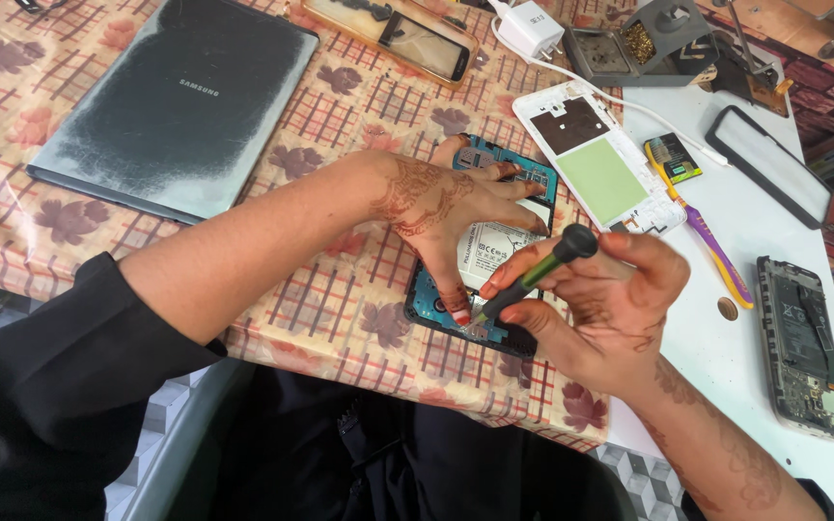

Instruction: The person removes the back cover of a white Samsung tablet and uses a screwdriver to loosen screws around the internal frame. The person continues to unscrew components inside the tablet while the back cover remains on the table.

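**Now: screwdriver on opened phone**

Left hand [456, 217] lies flat across the opened phone [480, 253], fingers spread and pressing it down on the patterned cloth [340, 309]; thumb sits near the lower edge. Phone rests back-up at the cloth's right edge, blue inner frame and white battery exposed.

Right hand [605, 299] pinches a screwdriver [533, 275], green shaft with black cap, fingers clenched round it. I see the tip down at the phone's lower end, just beside the left thumb.

Around: grey tablet [176, 101] upper left on the cloth. White back cover [598, 159] just right of the phone. Purple-yellow toothbrush [707, 236] beside it on the white table [755, 318]. Second stripped phone [803, 347] far right. Charger [530, 27] and soldering stand [653, 43] at top.
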